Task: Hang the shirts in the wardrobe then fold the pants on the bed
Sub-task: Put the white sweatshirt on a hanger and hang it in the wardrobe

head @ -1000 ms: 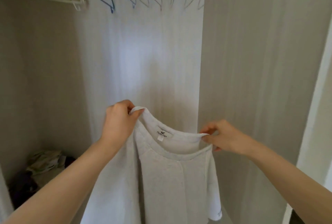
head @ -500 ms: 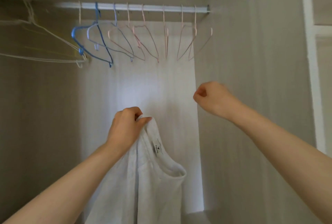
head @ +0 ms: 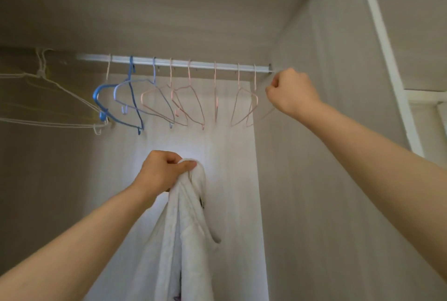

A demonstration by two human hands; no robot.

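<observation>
1. head view, the only one: looking up into the wardrobe (head: 326, 180), with both bare arms reaching in from the bottom of the frame.
2. the left hand (head: 162, 175) sits low in the middle. its fingers and thumb are curled tight round a bunched-up bit of the white shirt (head: 186, 240).
3. the shirt hangs straight down from that fist in loose folds, in front of the pale back wall (head: 229, 155). it's well below the rail (head: 205, 63) and not on any hanger. there's a small dark mark on the fabric, too small to make out.
4. the right hand (head: 291, 92) is up high at the right end of the rail, close to the side wall, fingers curled into a fist. a thin pinkish wire runs down and left from under it. honestly can't tell if it's pinching that wire or just next to it.
5. the hands are well apart, one low and one high.
6. along the rail there's a row of empty wire hangers: the blue hangers (head: 131, 97) towards the left, and the pink hangers (head: 191, 102) spread along to the right. the last pink hanger (head: 244, 107) is just beside the right fist.
7. far left, a few white hangers (head: 48, 97) are turned sideways.
</observation>
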